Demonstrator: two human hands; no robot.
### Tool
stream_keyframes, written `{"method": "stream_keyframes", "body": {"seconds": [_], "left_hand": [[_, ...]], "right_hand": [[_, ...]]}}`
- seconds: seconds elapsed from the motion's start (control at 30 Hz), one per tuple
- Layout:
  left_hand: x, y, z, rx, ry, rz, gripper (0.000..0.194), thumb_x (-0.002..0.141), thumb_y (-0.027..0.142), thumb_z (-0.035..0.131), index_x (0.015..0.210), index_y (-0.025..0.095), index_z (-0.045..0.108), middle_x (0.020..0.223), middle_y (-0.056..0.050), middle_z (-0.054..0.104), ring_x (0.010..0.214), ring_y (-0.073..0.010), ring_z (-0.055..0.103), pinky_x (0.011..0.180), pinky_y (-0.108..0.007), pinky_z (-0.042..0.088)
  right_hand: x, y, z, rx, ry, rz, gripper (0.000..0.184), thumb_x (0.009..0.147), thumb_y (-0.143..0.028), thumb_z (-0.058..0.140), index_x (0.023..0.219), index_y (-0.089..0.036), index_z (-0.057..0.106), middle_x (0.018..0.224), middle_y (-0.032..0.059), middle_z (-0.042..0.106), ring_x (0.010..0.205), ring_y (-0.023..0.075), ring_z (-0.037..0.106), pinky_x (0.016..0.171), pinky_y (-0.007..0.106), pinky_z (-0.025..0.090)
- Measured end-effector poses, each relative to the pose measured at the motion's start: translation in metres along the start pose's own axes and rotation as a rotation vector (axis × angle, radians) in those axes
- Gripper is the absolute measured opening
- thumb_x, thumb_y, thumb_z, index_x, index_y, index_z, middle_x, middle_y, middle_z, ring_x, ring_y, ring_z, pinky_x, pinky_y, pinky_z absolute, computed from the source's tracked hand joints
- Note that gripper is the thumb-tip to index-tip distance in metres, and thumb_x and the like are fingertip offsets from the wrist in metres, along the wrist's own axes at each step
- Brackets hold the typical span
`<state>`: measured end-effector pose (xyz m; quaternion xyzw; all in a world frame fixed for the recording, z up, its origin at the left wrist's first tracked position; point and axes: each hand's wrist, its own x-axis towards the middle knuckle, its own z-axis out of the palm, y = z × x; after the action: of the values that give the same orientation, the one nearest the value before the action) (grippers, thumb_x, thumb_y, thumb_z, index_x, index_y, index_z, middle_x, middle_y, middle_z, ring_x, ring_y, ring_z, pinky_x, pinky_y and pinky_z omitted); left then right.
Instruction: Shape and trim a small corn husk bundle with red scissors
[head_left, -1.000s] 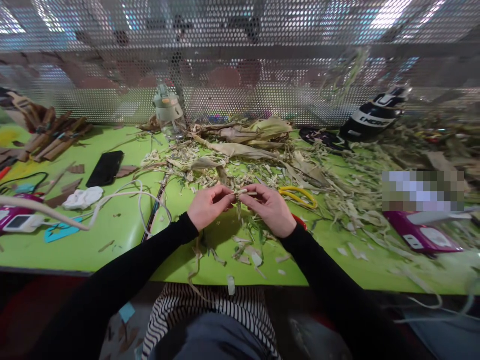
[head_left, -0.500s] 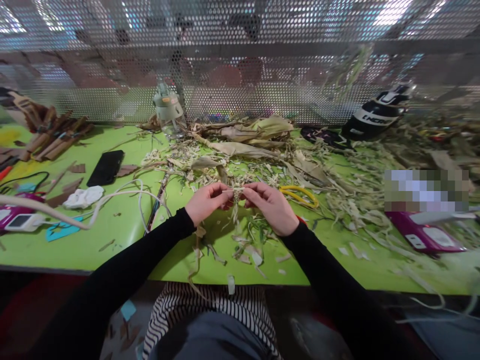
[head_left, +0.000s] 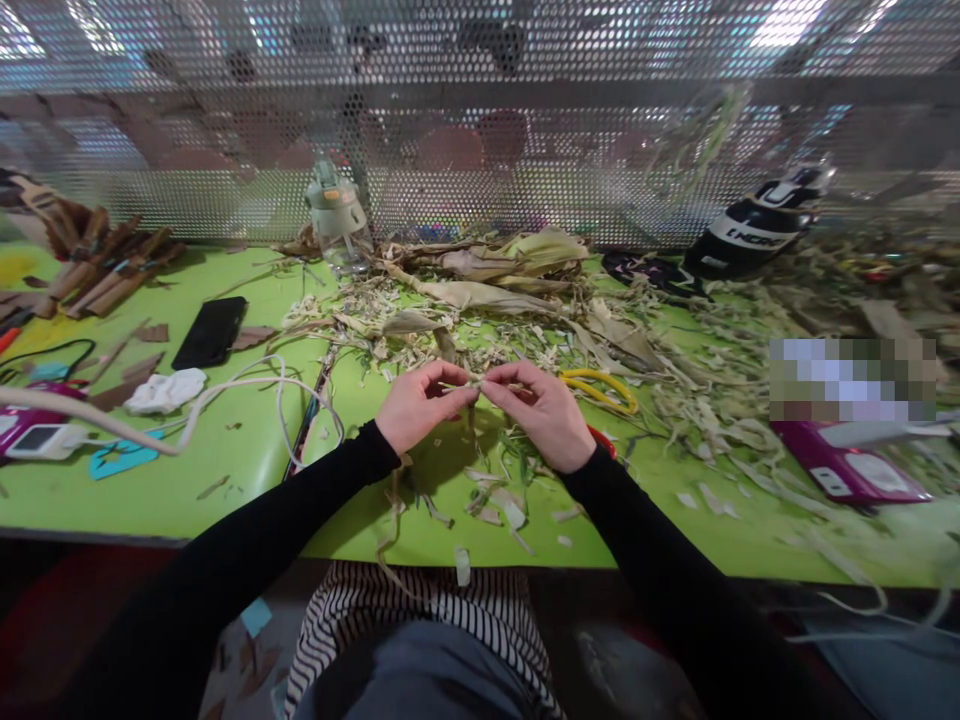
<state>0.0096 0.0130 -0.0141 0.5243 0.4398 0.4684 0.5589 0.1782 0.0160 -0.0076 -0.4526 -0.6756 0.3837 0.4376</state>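
Centre frame, your left hand (head_left: 420,405) and right hand (head_left: 546,415) are pinching, fingers closed, a thin husk strip (head_left: 472,417) — it's hanging downward between them.

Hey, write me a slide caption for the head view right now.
Left hand and right hand pinch a small strip over a green table strewn with dry husks.

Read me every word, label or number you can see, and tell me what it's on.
"ENERGY", probably: blurred lettering on the white-banded black bottle.
Orange mark on the clear bottle with a pale green lid: too small to read.
Pixelated patch at right: unreadable.
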Motion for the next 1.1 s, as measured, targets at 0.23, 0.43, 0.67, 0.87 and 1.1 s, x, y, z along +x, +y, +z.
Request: {"method": "stream_keyframes", "body": {"seconds": [0.23, 0.43, 0.67, 0.87, 1.1], "left_hand": [[-0.0007, -0.0022, 0.0028, -0.044, -0.016, 0.004, 0.036, 0.061, 0.036, 0.078, 0.078, 0.013, 0.058, 0.073, 0.002, 0.059, 0.058, -0.0068, 0.058, 0.058, -0.023, 0.05], [0.0023, -0.0043, 0.0019, -0.172, 0.007, -0.033, 0.037, 0.063, 0.033, 0.077, 0.086, 0.014, 0.055, 0.075, 0.001, 0.061, 0.064, -0.0091, 0.062, 0.064, -0.026, 0.054], [0.0011, -0.0018, -0.0002, -0.214, -0.002, -0.053, 0.034, 0.065, 0.033, 0.076, 0.084, 0.014, 0.057, 0.072, 0.001, 0.062, 0.067, -0.01, 0.063, 0.065, -0.027, 0.055], [-0.0001, -0.0048, 0.0008, -0.184, -0.002, -0.061, 0.033, 0.063, 0.034, 0.077, 0.079, 0.013, 0.057, 0.067, 0.002, 0.062, 0.059, -0.0078, 0.059, 0.063, -0.026, 0.054], [-0.0005, -0.0038, 0.0047, -0.234, 0.024, -0.057, 0.035, 0.059, 0.032, 0.079, 0.076, 0.013, 0.056, 0.066, 0.003, 0.063, 0.058, -0.0072, 0.06, 0.065, -0.026, 0.053]], "right_hand": [[-0.0006, 0.0004, 0.0014, 0.001, 0.014, -0.048, 0.015, 0.077, -0.034, 0.065, 0.074, -0.019, 0.063, 0.077, 0.0007, 0.063, 0.073, 0.0142, 0.059, 0.07, 0.029, 0.049], [0.0016, 0.0046, -0.0009, 0.088, -0.057, 0.033, 0.028, 0.074, -0.035, 0.068, 0.096, -0.019, 0.061, 0.086, 0.0028, 0.066, 0.076, 0.0149, 0.062, 0.069, 0.03, 0.051], [0.0009, 0.0061, 0.0006, 0.075, 0.018, 0.005, 0.025, 0.078, -0.04, 0.063, 0.093, -0.02, 0.065, 0.083, 0.002, 0.066, 0.069, 0.0123, 0.059, 0.065, 0.027, 0.051], [0.0006, 0.0058, 0.0007, -0.105, 0.099, -0.113, 0.017, 0.077, -0.037, 0.065, 0.083, -0.022, 0.068, 0.082, 0.0027, 0.067, 0.075, 0.016, 0.061, 0.07, 0.032, 0.05], [-0.0003, 0.0039, 0.0032, -0.145, 0.08, -0.139, 0.015, 0.079, -0.035, 0.063, 0.077, -0.02, 0.065, 0.077, 0.0027, 0.066, 0.072, 0.0159, 0.06, 0.069, 0.031, 0.05]]}}
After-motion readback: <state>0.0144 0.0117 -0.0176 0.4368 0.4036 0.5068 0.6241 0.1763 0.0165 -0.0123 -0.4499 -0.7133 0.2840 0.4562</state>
